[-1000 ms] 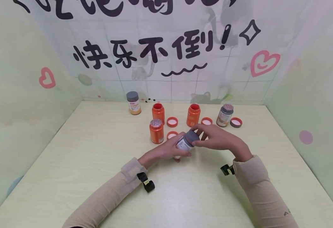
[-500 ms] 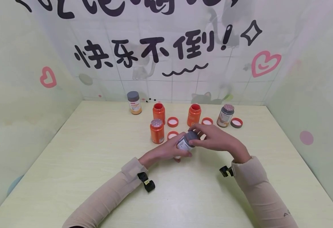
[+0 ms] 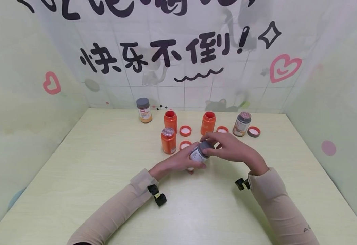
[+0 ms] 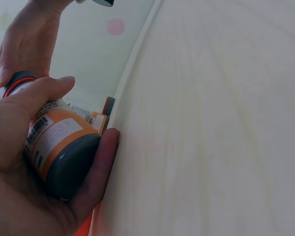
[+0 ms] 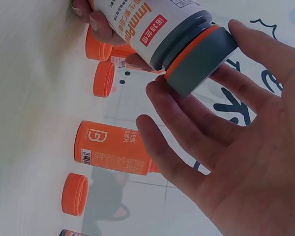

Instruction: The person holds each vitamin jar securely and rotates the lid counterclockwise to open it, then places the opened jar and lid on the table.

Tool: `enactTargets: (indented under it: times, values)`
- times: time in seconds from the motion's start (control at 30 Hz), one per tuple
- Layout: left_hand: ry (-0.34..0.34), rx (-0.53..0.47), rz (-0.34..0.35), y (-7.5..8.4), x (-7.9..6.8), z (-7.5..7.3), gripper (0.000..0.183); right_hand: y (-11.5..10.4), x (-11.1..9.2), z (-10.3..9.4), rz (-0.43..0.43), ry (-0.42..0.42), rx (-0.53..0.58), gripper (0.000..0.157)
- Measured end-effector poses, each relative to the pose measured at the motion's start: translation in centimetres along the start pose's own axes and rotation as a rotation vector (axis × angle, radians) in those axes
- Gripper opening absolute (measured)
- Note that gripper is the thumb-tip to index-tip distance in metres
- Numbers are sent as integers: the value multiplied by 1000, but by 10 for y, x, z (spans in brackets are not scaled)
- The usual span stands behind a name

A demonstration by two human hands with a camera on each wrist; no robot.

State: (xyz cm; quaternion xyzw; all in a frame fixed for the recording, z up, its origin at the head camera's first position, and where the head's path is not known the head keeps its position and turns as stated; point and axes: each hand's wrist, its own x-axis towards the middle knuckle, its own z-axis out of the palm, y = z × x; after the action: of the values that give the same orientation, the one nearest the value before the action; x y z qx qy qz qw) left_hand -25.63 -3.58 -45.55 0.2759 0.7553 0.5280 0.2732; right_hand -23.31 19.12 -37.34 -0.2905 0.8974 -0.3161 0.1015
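Note:
My left hand (image 3: 183,160) grips a grey-and-orange pill bottle (image 4: 59,140) round its body, tilted above the table. In the right wrist view the bottle's white label carries orange and red print. My right hand (image 3: 233,147) holds the grey cap (image 5: 202,61) between thumb and fingers at the bottle's upper end. An orange ring shows along the cap's lower edge, beside the grey neck. Close behind the left hand stands an orange bottle (image 3: 168,143) with a printed seal over its mouth. An orange cap (image 3: 185,144) lies partly hidden by that hand.
Two uncapped orange bottles, a left one (image 3: 170,123) and a right one (image 3: 208,124), stand farther back, with upturned caps (image 3: 185,131) beside them. At right are a sealed grey bottle (image 3: 241,125) and its upturned cap (image 3: 253,132). A capped bottle (image 3: 143,110) stands back left.
My right hand's fingers have shifted slightly left and round the cap. The left hand and the bottle keep nearly the same place; the standing bottles have not moved.

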Motion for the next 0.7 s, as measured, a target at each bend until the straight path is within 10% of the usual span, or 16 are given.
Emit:
enactTargets:
  times: [0.7]
  values:
    - [-9, -5, -10, 3, 0, 0, 54, 8, -2, -7, 39, -28, -20, 54]
